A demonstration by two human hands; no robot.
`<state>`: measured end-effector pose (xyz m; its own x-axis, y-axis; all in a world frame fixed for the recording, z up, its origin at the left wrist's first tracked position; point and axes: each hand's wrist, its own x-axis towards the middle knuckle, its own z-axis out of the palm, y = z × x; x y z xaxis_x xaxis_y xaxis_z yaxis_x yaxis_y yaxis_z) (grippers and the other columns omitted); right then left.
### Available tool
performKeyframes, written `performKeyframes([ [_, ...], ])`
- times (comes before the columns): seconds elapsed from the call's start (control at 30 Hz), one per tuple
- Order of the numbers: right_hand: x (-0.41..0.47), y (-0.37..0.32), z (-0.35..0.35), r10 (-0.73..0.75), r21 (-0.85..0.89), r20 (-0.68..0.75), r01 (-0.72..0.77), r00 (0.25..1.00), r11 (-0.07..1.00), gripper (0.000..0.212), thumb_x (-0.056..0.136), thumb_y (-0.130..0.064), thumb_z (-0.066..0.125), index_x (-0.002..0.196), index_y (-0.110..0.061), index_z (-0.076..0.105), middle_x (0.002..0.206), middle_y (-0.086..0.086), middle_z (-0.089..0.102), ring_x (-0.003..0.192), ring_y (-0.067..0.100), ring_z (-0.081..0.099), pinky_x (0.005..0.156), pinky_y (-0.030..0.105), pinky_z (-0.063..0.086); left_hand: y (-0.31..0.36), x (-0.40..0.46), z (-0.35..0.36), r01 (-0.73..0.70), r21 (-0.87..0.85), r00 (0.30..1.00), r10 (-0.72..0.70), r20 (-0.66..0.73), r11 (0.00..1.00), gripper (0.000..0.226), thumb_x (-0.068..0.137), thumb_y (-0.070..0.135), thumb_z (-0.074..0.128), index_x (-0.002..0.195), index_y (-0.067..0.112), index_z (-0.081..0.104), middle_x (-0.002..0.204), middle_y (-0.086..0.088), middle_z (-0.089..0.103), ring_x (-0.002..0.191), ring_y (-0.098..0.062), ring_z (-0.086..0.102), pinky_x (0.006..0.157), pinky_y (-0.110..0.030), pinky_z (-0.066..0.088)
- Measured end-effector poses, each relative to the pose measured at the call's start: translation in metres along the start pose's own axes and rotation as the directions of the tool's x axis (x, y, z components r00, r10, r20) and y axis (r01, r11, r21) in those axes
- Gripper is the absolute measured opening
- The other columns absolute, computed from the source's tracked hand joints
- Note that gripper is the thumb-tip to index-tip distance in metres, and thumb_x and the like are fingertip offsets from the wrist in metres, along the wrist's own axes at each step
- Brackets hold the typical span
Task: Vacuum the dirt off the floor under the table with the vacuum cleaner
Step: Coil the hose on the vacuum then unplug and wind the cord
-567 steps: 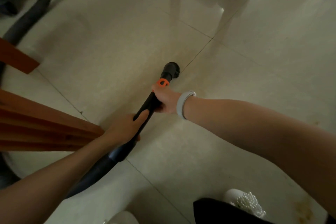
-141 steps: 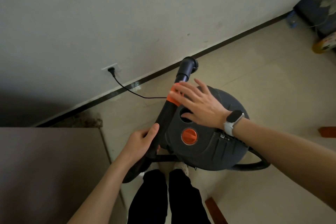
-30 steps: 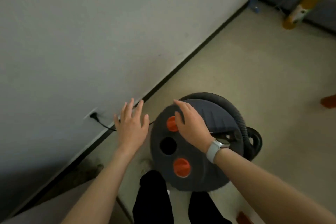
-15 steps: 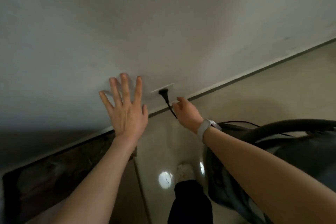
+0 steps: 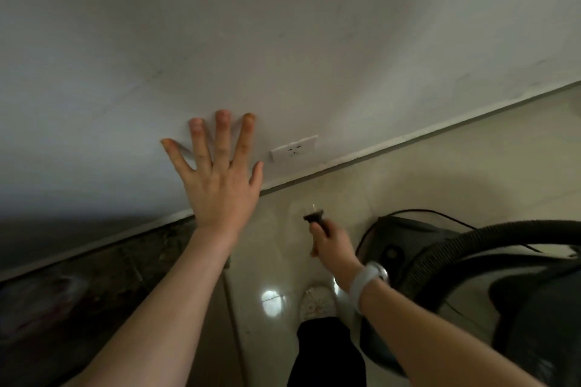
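I hold the vacuum cleaner's plug, pulled free of the wall socket, while my other hand braces on the wall.

Head camera, looking down at a wall and pale tiled floor: my left hand is spread flat, fingers straight and fanned against the wall just beside the white socket, probably to steady me as I bend. My right hand is curled round the black plug, prongs pointing up toward the socket but well apart from it, so the socket holes show bare. The dark vacuum cleaner sits on the floor at my right, its ribbed hose arched over it and its thin cord trailing behind. I judge the vacuuming finished and the machine being put away.
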<state>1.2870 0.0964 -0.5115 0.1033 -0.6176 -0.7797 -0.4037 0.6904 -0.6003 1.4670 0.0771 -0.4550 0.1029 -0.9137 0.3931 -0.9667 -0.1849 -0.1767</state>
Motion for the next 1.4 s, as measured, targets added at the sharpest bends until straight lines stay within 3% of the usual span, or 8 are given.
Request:
performKeyframes([
  [0.33, -0.121, -0.088, -0.095, -0.071, 0.517, -0.218, 0.177, 0.973, 0.838, 0.019, 0.101, -0.018, 0.039, 0.090, -0.012, 0.052, 0.074, 0.006, 0.063, 0.080, 0.024, 0.062, 0.080, 0.033, 0.049, 0.051, -0.010, -0.117, 0.378, -0.392, 0.771, -0.050, 0.635, 0.839, 0.058, 0.093, 0.021, 0.055, 0.145, 0.006, 0.034, 0.149, -0.016, 0.032, 0.138, -0.033, 0.030, 0.111, -0.041, 0.027],
  [0.53, -0.226, -0.147, -0.160, -0.212, 0.724, -0.174, 0.271, 0.962, 0.635, 0.017, 0.102, -0.020, 0.038, 0.096, -0.007, 0.048, 0.079, 0.010, 0.061, 0.076, 0.026, 0.069, 0.083, 0.043, 0.055, 0.126, 0.022, -0.212, 0.945, 0.026, 0.031, 0.168, 0.985, -0.327, 0.030, 0.101, 0.032, 0.040, 0.112, 0.006, 0.051, 0.090, -0.012, 0.058, 0.076, -0.026, 0.061, 0.071, -0.034, 0.048],
  [0.67, -0.303, -0.148, -0.194, -0.355, 0.588, -0.189, 0.395, 0.916, 0.706, 0.014, 0.099, -0.014, 0.043, 0.094, -0.005, 0.052, 0.079, 0.010, 0.069, 0.075, 0.025, 0.071, 0.077, 0.038, 0.057, 0.160, 0.045, -0.270, 0.682, 0.335, -0.073, 0.395, 0.916, -0.650, 0.053, 0.100, 0.023, 0.045, 0.144, 0.001, 0.022, 0.135, -0.029, 0.039, 0.113, -0.036, 0.055, 0.093, -0.037, 0.048],
  [0.73, -0.334, -0.138, -0.205, -0.399, 0.554, -0.172, 0.423, 0.901, 0.717, 0.012, 0.093, -0.015, 0.049, 0.093, -0.006, 0.057, 0.081, 0.009, 0.070, 0.078, 0.022, 0.070, 0.079, 0.037, 0.056, 0.172, 0.053, -0.287, 0.607, 0.371, -0.094, 0.400, 0.912, -0.703, 0.036, 0.100, 0.012, 0.043, 0.128, -0.010, 0.034, 0.115, -0.026, 0.050, 0.086, -0.023, 0.059, 0.065, -0.021, 0.053],
  [0.83, -0.356, -0.114, -0.232, -0.399, 0.316, -0.107, 0.412, 0.911, 0.855, 0.008, 0.087, -0.015, 0.057, 0.089, -0.016, 0.065, 0.085, 0.002, 0.065, 0.086, 0.016, 0.061, 0.091, 0.040, 0.050, 0.185, 0.058, -0.299, 0.909, 0.044, 0.004, 0.114, 0.993, -0.414, 0.020, 0.099, 0.001, 0.032, 0.092, -0.004, 0.049, 0.079, -0.015, 0.054, 0.049, -0.009, 0.050, 0.035, -0.015, 0.038],
  [0.97, -0.347, -0.079, -0.274, -0.326, -0.115, -0.036, 0.320, 0.945, 0.940, 0.035, 0.094, -0.004, 0.052, 0.124, -0.023, 0.055, 0.118, -0.004, 0.060, 0.117, 0.017, 0.055, 0.106, 0.037, 0.041, 0.163, 0.072, -0.311, 0.858, -0.501, 0.508, -0.041, 0.860, 0.111, 0.030, 0.101, 0.007, 0.034, 0.120, 0.003, 0.057, 0.088, -0.005, 0.066, 0.064, -0.016, 0.055, 0.062, -0.029, 0.046],
  [1.23, -0.313, -0.135, -0.290, -0.550, -0.637, -0.066, 0.389, 0.833, 0.666, 0.081, 0.092, -0.012, 0.058, 0.152, -0.026, 0.005, 0.160, 0.005, -0.001, 0.146, 0.024, 0.007, 0.117, 0.039, 0.015, 0.121, 0.073, -0.378, 0.617, -0.781, 0.737, 0.278, 0.616, 0.094, 0.032, 0.100, 0.002, 0.038, 0.108, 0.022, 0.062, 0.085, 0.011, 0.066, 0.048, 0.002, 0.042, 0.051, -0.009, 0.035],
  [1.4, -0.311, -0.157, -0.284, -0.477, -0.782, 0.090, 0.359, 0.874, 0.509, 0.021, 0.100, -0.027, 0.041, 0.100, -0.012, 0.056, 0.105, 0.010, 0.060, 0.105, 0.030, 0.057, 0.090, 0.041, 0.042, 0.104, 0.071, -0.388, 0.569, -0.820, 0.803, 0.167, 0.572, 0.068, 0.036, 0.098, -0.001, 0.038, 0.095, 0.028, 0.060, 0.084, 0.008, 0.063, 0.057, 0.007, 0.049, 0.066, -0.014, 0.038],
])
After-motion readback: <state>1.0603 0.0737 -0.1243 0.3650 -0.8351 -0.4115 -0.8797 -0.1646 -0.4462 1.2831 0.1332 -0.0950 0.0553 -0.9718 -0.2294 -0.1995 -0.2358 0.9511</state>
